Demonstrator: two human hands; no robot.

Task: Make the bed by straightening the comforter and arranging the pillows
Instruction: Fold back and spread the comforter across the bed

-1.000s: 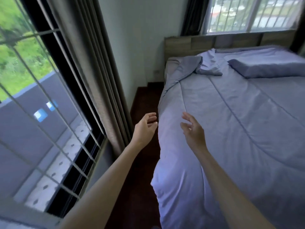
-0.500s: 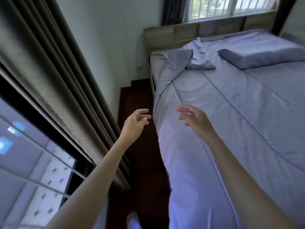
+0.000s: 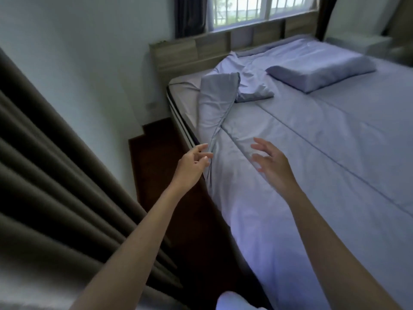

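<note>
Both spread empty, left hand point(image 3: 193, 161) at twisted fold of quilted comforter point(image 3: 312, 164), right hand point(image 3: 271, 163) above it, plump pillow point(image 3: 321, 70)

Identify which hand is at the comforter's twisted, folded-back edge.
The left hand, fingertips at the fold; the right hand is spread over the flat comforter, away from that fold.

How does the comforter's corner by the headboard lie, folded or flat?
Folded: the comforter's corner is flipped back, baring the mattress.
</note>
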